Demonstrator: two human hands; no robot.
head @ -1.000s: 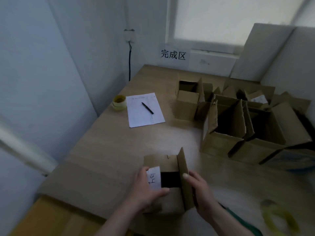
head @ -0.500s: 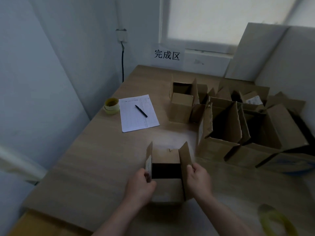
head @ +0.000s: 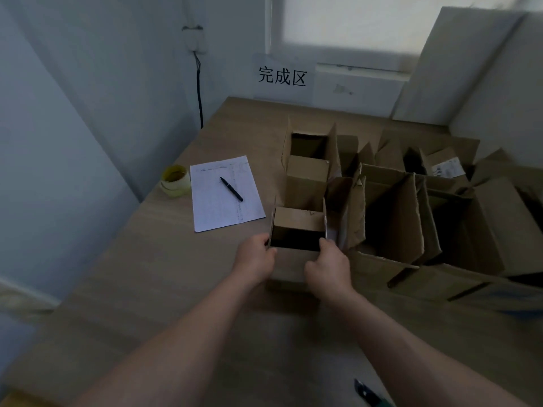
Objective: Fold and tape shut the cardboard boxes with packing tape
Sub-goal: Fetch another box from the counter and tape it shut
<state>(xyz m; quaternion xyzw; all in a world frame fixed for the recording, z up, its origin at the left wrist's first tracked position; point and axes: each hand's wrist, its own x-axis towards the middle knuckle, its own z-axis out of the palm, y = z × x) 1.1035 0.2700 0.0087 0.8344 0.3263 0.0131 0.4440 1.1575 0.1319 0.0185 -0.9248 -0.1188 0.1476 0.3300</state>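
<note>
Since half a second back, both hands had pushed the box (head: pixel 296 227) farther up the table (head: pixel 141 274), right next to the other open boxes (head: pixel 411 218). Left hand (head: pixel 255 261) gripped its left wall, right hand (head: pixel 328 267) gripped the right wall, flaps standing up, top open. Tape roll (head: pixel 175 181) sat by the paper (head: pixel 224 193) with a pen (head: pixel 231 185) on it, well left.

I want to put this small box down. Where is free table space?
Bare table lies left of the small box, below the paper sheet, and at the far edge under the wall sign. The right side is crowded with open boxes.
</note>
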